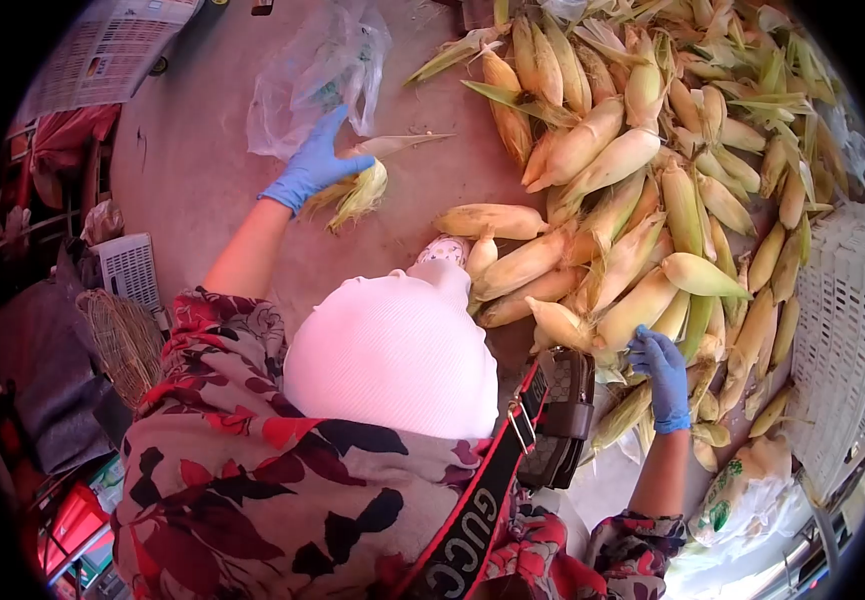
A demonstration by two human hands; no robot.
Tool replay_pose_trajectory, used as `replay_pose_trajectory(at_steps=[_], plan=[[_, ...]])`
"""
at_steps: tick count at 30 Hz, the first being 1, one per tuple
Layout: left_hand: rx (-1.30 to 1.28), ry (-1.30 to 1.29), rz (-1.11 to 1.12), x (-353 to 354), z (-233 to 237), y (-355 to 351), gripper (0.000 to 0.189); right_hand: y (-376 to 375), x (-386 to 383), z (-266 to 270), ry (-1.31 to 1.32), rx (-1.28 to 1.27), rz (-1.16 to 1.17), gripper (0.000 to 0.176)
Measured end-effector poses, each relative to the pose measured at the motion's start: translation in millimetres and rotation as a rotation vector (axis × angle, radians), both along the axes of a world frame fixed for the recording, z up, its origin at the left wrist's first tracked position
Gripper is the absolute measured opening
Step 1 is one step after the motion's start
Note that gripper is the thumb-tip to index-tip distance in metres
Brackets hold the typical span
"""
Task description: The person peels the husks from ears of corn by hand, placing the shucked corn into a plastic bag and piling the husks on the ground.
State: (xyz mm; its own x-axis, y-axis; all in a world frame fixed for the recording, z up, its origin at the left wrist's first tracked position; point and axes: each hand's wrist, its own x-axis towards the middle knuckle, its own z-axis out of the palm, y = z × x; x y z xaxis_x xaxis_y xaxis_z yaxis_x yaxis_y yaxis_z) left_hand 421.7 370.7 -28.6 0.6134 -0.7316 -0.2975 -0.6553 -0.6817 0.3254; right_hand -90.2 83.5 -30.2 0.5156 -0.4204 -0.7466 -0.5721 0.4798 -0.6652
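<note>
My left hand point(317, 165), in a blue glove, reaches out over the floor with its fingers spread and holds nothing. Just beside its thumb lies a piece of corn husk with silk point(362, 195), and a crumpled clear plastic bag point(317, 65) is beyond the fingertips. On the other side, my right hand point(660, 375), also blue-gloved, has its fingers bent together at the lower edge of the corn pile. Its fingertips are against an ear of corn in its husk point(637, 308); what they pinch, if anything, is hidden.
A large heap of husked ears of corn point(607, 150) spreads to the right, by a white plastic crate point(837, 320). A brown bag point(564, 410) on a strap hangs at my side. On the left are a white basket point(130, 270), a straw bundle point(117, 340) and printed paper point(102, 50).
</note>
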Motion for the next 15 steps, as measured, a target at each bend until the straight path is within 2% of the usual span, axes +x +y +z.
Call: replay_pose_trajectory(at_steps=[2,4,6,7,8,9,10,12,15], plan=[[0.349,-0.142,-0.007,-61,-50,26,0.108,-2,4,-6,0.018,-0.013,0.023,0.028],[0.46,-0.132,0.198,-92,-52,11,0.101,-6,9,-7,0.049,-0.054,0.073,0.027],[0.223,-0.208,0.214,-78,-86,23,0.084,-6,18,5,-0.013,-0.106,0.091,0.026],[-0.022,-0.206,0.287,-49,-140,49,0.063,-7,14,0,-0.034,-0.095,0.065,0.025],[-0.188,-0.008,0.407,-28,-150,52,0.044,-7,13,2,-0.023,-0.118,0.066,0.023],[-0.181,0.292,0.497,-6,-156,40,0.036,-6,9,-4,-0.017,-0.137,0.053,0.023],[-0.076,0.234,0.12,-11,-114,10,0.031,-5,11,4,0.02,-0.198,0.086,0.024],[-0.023,0.451,0.101,-13,-67,-44,0.033,-4,0,-3,-0.002,-0.289,0.149,0.028],[-0.521,0.83,0.284,-37,16,-132,0.034,-3,-7,5,-0.014,-0.254,0.095,0.03]])
